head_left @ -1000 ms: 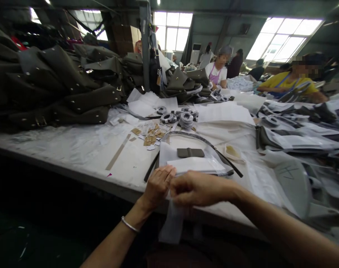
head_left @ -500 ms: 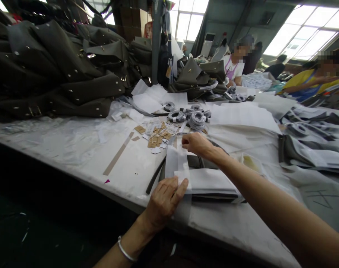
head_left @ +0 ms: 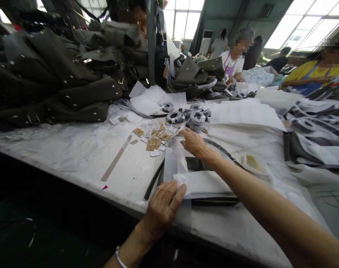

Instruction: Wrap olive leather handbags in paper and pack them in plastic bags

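Observation:
In the head view, my left hand (head_left: 165, 203) lies at the near left corner of a folded dark bag (head_left: 194, 163), fingers stretched over a white paper sheet (head_left: 205, 184). A translucent strip (head_left: 171, 160) runs upward from those fingers and hangs past the table edge below. My right hand (head_left: 193, 143) reaches across the bag's far side, with a gap between thumb and index finger. Its fingertips are beside a heap of brown tags (head_left: 155, 143) with white strings. A dark strap (head_left: 225, 150) curves behind my right forearm.
Dark bags (head_left: 57, 74) are piled at the left. Coiled wrapped straps (head_left: 196, 120) and white sheets (head_left: 242, 113) lie beyond the tags. More folded bags (head_left: 306, 147) are at the right. A dark post (head_left: 152, 44) stands behind; co-workers (head_left: 232, 61) are across the table.
My right hand has gone from a closed fist to reaching fingers near the tags. The left hand stays about where it was. At the back left, a bag on the pile has moved.

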A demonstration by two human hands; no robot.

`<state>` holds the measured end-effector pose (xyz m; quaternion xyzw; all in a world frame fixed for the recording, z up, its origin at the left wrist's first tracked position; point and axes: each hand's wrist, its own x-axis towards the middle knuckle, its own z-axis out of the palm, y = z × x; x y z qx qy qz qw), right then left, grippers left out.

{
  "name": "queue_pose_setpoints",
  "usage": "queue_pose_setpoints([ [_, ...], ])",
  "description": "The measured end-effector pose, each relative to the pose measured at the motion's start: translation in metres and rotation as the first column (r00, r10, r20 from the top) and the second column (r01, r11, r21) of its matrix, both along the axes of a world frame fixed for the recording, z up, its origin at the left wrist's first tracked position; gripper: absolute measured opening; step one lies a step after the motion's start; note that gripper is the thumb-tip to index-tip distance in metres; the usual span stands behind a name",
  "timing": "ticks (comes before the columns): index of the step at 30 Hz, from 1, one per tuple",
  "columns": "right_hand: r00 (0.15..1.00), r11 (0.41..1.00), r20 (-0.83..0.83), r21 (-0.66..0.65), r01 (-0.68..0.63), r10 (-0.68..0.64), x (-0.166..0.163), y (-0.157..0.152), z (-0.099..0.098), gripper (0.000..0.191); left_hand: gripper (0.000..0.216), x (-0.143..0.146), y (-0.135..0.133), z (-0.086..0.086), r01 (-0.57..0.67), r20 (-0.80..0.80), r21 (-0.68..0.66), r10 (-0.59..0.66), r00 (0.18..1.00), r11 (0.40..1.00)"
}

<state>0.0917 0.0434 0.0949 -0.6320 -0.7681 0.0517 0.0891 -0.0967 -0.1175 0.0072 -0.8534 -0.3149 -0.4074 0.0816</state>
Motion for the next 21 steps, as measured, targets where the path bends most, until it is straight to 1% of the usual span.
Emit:
queue_pose_setpoints([
  [2,0.999,0.999,-0.017,-0.015,-0.034,0.034,0.000,-0.013,0.010,0.025,0.039,0.001,0.000,-0.001,0.000,0.009,0.013,0.000,1.000,1.000],
  [3,0.997,0.995,-0.036,-0.059,-0.075,0.073,-0.001,-0.019,0.013,0.023,0.039,0.001,0.001,-0.001,0.001,0.011,0.021,-0.001,1.000,1.000],
  [5,0.985,0.965,-0.077,-0.199,-0.170,0.157,-0.006,-0.031,0.011,0.027,0.039,0.002,0.001,-0.002,0.001,0.010,0.033,-0.002,1.000,0.999],
  [7,0.975,0.926,-0.098,-0.307,-0.218,0.198,-0.011,-0.037,0.003,0.039,0.040,0.003,0.002,-0.002,-0.007,0.013,0.044,0.006,1.000,0.999],
  [9,0.972,0.913,-0.119,-0.336,-0.232,0.203,-0.013,-0.037,-0.002,0.047,0.041,0.003,0.003,0.000,-0.013,0.022,0.057,0.011,1.000,0.998],
  [11,0.968,0.924,-0.154,-0.302,-0.235,0.196,-0.008,-0.035,0.005,0.046,0.044,0.003,0.005,0.003,-0.006,0.040,0.066,0.003,0.999,0.998],
  [12,0.968,0.944,-0.172,-0.246,-0.222,0.183,-0.004,-0.037,0.014,0.042,0.045,0.002,0.007,0.005,0.002,0.050,0.061,-0.005,0.999,0.998],
  [14,0.961,0.988,-0.244,-0.047,-0.149,0.133,0.010,-0.050,0.043,0.034,0.050,-0.001,0.010,0.008,0.015,0.080,0.034,-0.018,0.997,0.999],
  [15,0.946,0.994,-0.305,0.053,-0.099,0.111,0.018,-0.064,0.060,0.032,0.052,-0.003,0.011,0.010,0.017,0.095,0.011,-0.018,0.995,1.000],
  [16,0.910,0.991,-0.401,0.121,-0.061,0.105,0.026,-0.083,0.078,0.030,0.053,-0.005,0.013,0.011,0.017,0.109,-0.015,-0.015,0.994,1.000],
  [17,0.861,0.995,-0.498,0.072,-0.072,0.099,0.033,-0.106,0.093,0.030,0.053,-0.008,0.015,0.012,0.013,0.124,-0.037,-0.009,0.992,0.999],
  [18,0.812,0.988,-0.575,-0.039,-0.150,0.100,0.040,-0.131,0.105,0.033,0.052,-0.011,0.017,0.012,0.007,0.141,-0.054,0.001,0.990,0.999],
  [19,0.769,0.934,-0.629,-0.193,-0.299,0.116,0.045,-0.156,0.111,0.034,0.052,-0.014,0.018,0.013,0.000,0.160,-0.066,0.011,0.987,0.998],
  [20,0.743,0.830,-0.657,-0.339,-0.443,0.128,0.050,-0.179,0.111,0.031,0.051,-0.017,0.020,0.014,-0.003,0.182,-0.077,0.017,0.983,0.997],
  [21,0.742,0.720,-0.658,-0.453,-0.526,0.128,0.053,-0.198,0.104,0.027,0.050,-0.020,0.021,0.015,-0.004,0.210,-0.087,0.022,0.977,0.996],
])
